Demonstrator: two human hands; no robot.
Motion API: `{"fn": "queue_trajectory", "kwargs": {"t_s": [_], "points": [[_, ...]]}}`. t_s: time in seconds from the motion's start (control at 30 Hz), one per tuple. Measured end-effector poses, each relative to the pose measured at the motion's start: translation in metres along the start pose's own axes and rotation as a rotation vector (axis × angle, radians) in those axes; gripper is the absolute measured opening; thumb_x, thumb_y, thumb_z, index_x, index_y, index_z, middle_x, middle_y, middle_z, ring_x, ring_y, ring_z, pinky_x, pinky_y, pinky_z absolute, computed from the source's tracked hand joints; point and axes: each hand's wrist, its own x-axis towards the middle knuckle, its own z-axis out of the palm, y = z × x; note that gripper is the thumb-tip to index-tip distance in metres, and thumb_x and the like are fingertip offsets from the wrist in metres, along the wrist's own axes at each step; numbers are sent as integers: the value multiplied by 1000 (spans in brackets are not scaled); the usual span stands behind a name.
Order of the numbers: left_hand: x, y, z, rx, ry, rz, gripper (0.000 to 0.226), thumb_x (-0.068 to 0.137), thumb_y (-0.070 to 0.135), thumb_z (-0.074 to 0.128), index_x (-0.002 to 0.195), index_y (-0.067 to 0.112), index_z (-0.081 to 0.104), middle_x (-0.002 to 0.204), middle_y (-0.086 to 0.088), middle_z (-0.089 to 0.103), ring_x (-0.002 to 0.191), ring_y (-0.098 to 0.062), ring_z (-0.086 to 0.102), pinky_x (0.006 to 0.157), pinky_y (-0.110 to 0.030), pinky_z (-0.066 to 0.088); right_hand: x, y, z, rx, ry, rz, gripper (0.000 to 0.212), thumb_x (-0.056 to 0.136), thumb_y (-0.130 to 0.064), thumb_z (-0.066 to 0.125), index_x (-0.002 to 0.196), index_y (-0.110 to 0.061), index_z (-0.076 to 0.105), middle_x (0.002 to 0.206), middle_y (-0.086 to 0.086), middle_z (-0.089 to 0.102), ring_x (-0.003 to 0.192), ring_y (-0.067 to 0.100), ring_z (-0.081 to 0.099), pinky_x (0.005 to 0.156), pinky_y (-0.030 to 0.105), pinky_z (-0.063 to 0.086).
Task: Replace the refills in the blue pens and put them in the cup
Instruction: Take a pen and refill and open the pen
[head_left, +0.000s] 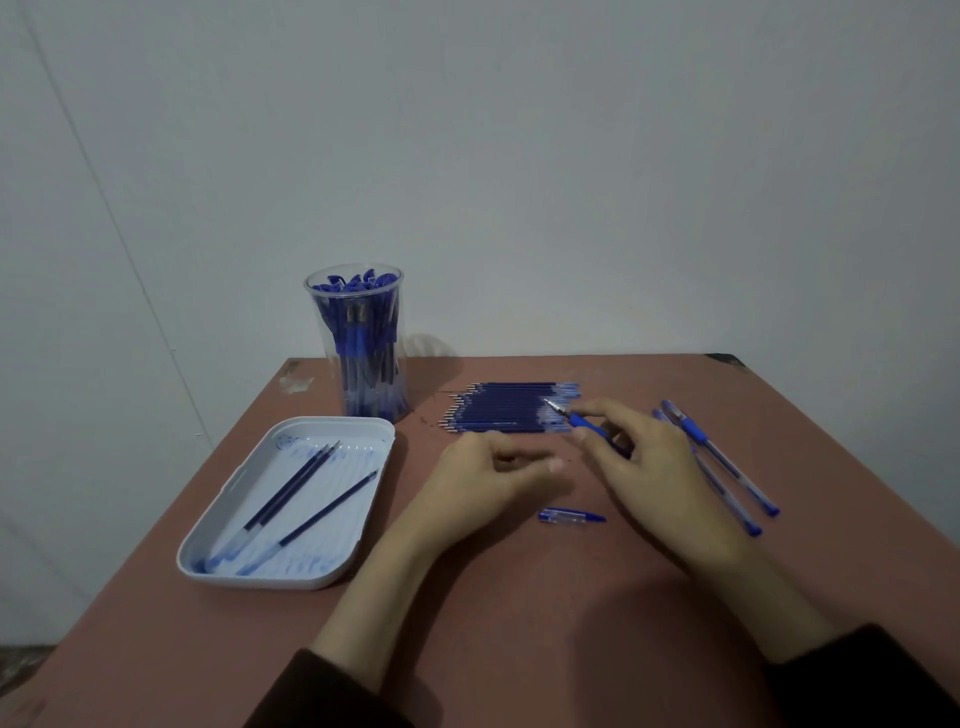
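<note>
My right hand (649, 457) holds an uncapped blue pen (582, 422), its metal tip pointing left over a neat row of blue refills (511, 408) at the table's middle back. My left hand (485, 475) hovers just left of it, fingers loosely curled and holding nothing. A pen cap (571, 517) lies on the table between my hands. Two capped blue pens (727, 467) lie to the right of my right hand. A clear cup (358, 343) packed with blue pens stands at the back left.
A white tray (228, 561) at the left holds three refills (301, 493). The reddish-brown table (519, 623) ends close behind the cup at a pale wall, and its left edge runs beside the tray.
</note>
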Motion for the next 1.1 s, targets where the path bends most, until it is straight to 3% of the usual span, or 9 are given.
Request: {"fn": "queue_trajectory", "kwargs": {"t_s": [0.07, 0.17, 0.3, 0.4, 0.53, 0.67, 0.87, 1.0, 1.1], "points": [[4, 0, 3, -268, 91, -44, 21, 87, 26, 66, 107, 24, 71, 99, 7, 73, 90, -1, 66, 87, -24, 47, 0, -6, 2, 268, -87, 109, 13, 92, -22, 58, 99, -28, 68, 74, -6, 64, 62, 9, 55, 58, 21, 45], [5, 2, 10, -690, 10, -60, 27, 89, 24, 63, 112, 12, 69, 111, -13, 69, 112, -32, 61, 103, -47, 42, 0, -13, 5, 616, -245, 239, 20, 95, -18, 52, 97, -4, 67, 62, 6, 52, 48, 13, 37, 47, 30, 24], [5, 8, 13, -870, 46, -79, 21, 78, 22, 63, 92, 15, 77, 103, -7, 72, 100, -22, 66, 99, -40, 46, -1, -21, 7, 793, -339, 287, 25, 96, -15, 46, 93, 5, 61, 59, 10, 49, 42, 11, 30, 45, 28, 14], [3, 11, 16, -933, 107, -57, 19, 75, 21, 64, 87, 11, 76, 96, -8, 72, 91, -20, 66, 95, -39, 47, -2, -21, 10, 762, -273, 200, 22, 94, -19, 52, 78, -12, 65, 61, 9, 49, 44, 11, 30, 44, 23, 22], [6, 12, 23, -952, 271, -93, 28, 72, 22, 69, 94, 4, 73, 99, -17, 70, 106, -32, 64, 103, -44, 44, -4, -16, 16, 541, -105, 85, 10, 87, -23, 64, 93, -25, 73, 61, -6, 60, 53, 5, 51, 54, 22, 40], [6, 17, 26, -1006, 246, -96, 27, 76, 19, 65, 99, 4, 70, 100, -11, 73, 99, -27, 68, 98, -40, 49, -3, -12, 21, 336, 44, 34, 9, 82, -32, 67, 90, -34, 71, 67, -8, 66, 62, 6, 61, 65, 38, 54], [7, 17, 21, -977, 218, -120, 21, 88, 17, 56, 103, 10, 69, 101, -2, 73, 95, -11, 66, 82, -21, 51, 4, -1, 11, 284, 163, 74, 10, 82, -39, 66, 91, -41, 66, 70, -10, 66, 69, 12, 64, 68, 48, 55], [5, 17, 19, -1053, 256, -80, 35, 86, 1, 59, 118, 15, 58, 109, -9, 71, 92, -20, 68, 84, -29, 56, 1, -6, 9, 258, 102, 16, 8, 82, -32, 68, 89, -34, 69, 69, -9, 65, 67, 10, 61, 69, 45, 54], [4, 16, 16, -978, 348, -48, 37, 82, -4, 63, 114, 14, 60, 91, -8, 74, 80, -16, 70, 75, -23, 57, -2, -8, 10, 171, 70, -45, 10, 82, -27, 70, 89, -34, 69, 75, -10, 67, 72, 7, 61, 70, 36, 54]]}}
